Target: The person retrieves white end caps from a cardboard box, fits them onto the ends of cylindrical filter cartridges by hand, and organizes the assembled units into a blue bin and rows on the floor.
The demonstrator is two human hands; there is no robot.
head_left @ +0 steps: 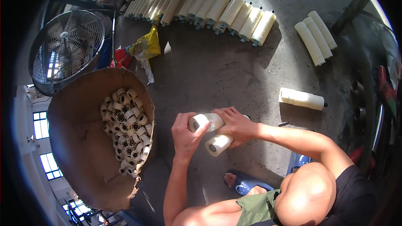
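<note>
Low over the floor, my left hand (pixel 186 132) is closed around the near end of a cream-coloured cylinder (pixel 214 120), thumb on its side and fingers at the other. My right hand (pixel 238 126) curls over that same cylinder farther along. A second cream cylinder (pixel 222 142) lies just below it, partly under my right fingers, with a dark hole showing in its round end. I cannot tell whether my right hand grips both. Much of each cylinder is hidden by my hands. To the right, a similar jointed cylinder (pixel 300 98) with a black tip lies on the floor.
A large cardboard box (pixel 73 142) at left holds many short cream rings (pixel 130 129). Behind it stands a round fan (pixel 65 37). Cream cylinders (pixel 226 12) lie in a row at the back, and three more (pixel 316 37) at far right. A yellow bag (pixel 148 44) lies nearby.
</note>
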